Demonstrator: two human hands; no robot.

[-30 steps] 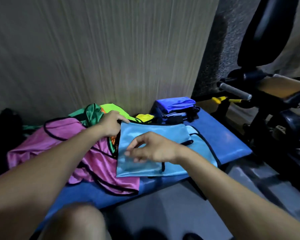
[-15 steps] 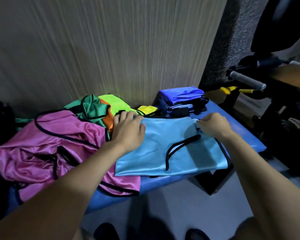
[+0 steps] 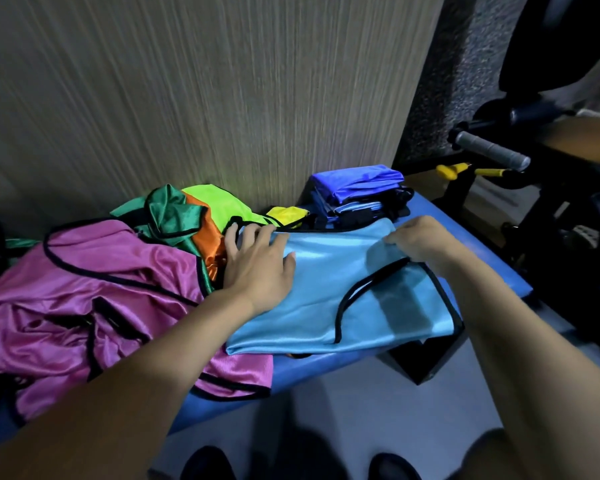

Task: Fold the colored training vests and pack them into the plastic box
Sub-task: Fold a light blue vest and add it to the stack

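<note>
View: head camera, looking down over both forearms at a padded blue bench (image 3: 478,244) set against a ribbed wall panel (image 3: 222,81).
Light blue vest (image 3: 312,299): lies folded and flat on the bench, black trim showing as a curved loop near its right part; its near edge hangs slightly past the bench front.
Left hand (image 3: 257,268): released, fingers straight and spread, palm pressing flat on the left far corner of the light blue vest, fingertips reaching its far edge.
Right hand (image 3: 420,239): fingers curled at the far right edge of the light blue vest, pinching the fabric there.
Pink vest (image 3: 94,299): crumpled in a loose heap on the left of the bench, touching the light blue vest's left edge and partly under it.
Green vest (image 3: 168,213): bunched on the pile behind the pink vest.
Orange vest (image 3: 208,247): wedged just beside the left hand.
Lime vest (image 3: 222,206): behind the orange one, against the wall panel.
Yellow vest (image 3: 288,214): a small part shows beyond the light blue vest.
Folded stack (image 3: 357,188): deep blue vest on top, at the far end of the bench.
Plastic box: cannot tell where it is.
Exercise machine (image 3: 551,174): to the right, with a grey handle grip.
Shoes (image 3: 208,462): two dark toes on the floor at the bottom edge.
</note>
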